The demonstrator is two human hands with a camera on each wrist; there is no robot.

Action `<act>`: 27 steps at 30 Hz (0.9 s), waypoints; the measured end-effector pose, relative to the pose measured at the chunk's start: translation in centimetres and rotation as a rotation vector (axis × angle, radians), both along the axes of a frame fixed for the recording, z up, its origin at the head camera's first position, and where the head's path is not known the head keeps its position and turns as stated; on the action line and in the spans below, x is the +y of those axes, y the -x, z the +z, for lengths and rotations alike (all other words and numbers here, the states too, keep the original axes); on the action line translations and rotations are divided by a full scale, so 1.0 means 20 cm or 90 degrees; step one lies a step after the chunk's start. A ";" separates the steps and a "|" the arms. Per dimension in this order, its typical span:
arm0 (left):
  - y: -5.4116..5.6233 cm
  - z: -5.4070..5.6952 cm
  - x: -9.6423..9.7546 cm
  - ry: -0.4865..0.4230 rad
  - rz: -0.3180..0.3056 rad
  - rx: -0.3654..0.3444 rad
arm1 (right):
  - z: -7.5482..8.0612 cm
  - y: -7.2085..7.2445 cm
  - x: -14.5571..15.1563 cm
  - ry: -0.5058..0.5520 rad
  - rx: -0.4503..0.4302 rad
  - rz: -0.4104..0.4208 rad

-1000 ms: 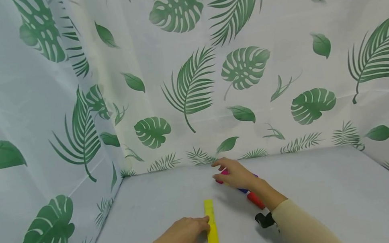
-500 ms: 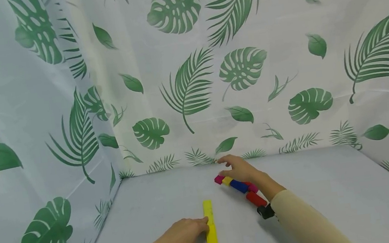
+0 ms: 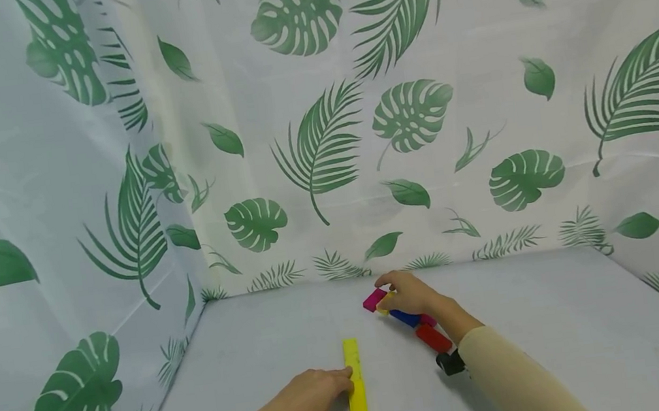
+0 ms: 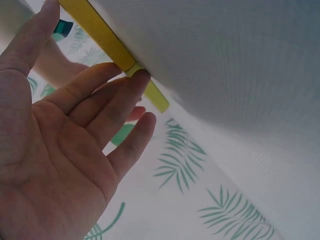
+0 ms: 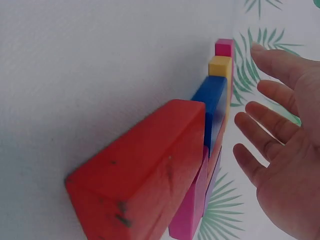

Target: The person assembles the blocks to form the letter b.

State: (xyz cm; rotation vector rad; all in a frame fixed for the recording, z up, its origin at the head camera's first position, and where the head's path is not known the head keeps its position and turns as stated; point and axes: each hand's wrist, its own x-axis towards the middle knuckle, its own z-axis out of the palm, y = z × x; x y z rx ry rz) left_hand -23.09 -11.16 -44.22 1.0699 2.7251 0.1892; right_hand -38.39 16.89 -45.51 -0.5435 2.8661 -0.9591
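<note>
Fingers of the left hand [image 3: 312,401] are spread and only slightly bent, fingertips against the left side of the long, flat yellow bar [image 3: 357,397], made of two pieces end to end; the thumb rests at its near end. Fingers of the right hand [image 3: 412,292] are loosely curved and parted, wrapped round nothing, above the small, pale yellow rectangular block [image 3: 385,303], beyond the bar and to its right; whether they touch it, I cannot tell.

That block sits in a bent row of hard, matt-looking pieces, all right of the bar: a magenta rectangular block [image 3: 373,300] at the far end, then the yellow one, an oblong blue block [image 3: 405,318] and a scuffed red oblong block [image 3: 433,339] nearest the bar.

The row looks easy to upset: a low thumb could knock the yellow block against its neighbours. Uneven pressure from the left fingers might part the bar's two pieces at their joint.

Beyond the bar, a white leaf-print sheet [image 3: 286,252] limits reach. A cream sleeve [image 3: 511,375] and small black object [image 3: 450,363] crowd the red block, so a lowered forearm could nudge it.
</note>
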 end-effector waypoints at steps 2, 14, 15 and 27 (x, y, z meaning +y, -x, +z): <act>0.00 0.00 0.00 0.000 -0.001 -0.003 | -0.01 0.00 0.00 -0.004 -0.001 0.001; 0.00 -0.01 0.01 0.008 0.008 -0.006 | -0.04 0.00 0.00 -0.031 0.023 -0.016; 0.00 -0.01 0.01 0.008 0.007 -0.005 | -0.05 0.00 0.00 -0.035 0.025 -0.020; 0.00 -0.01 0.01 0.005 0.030 -0.029 | -0.07 0.01 -0.03 -0.087 0.052 -0.056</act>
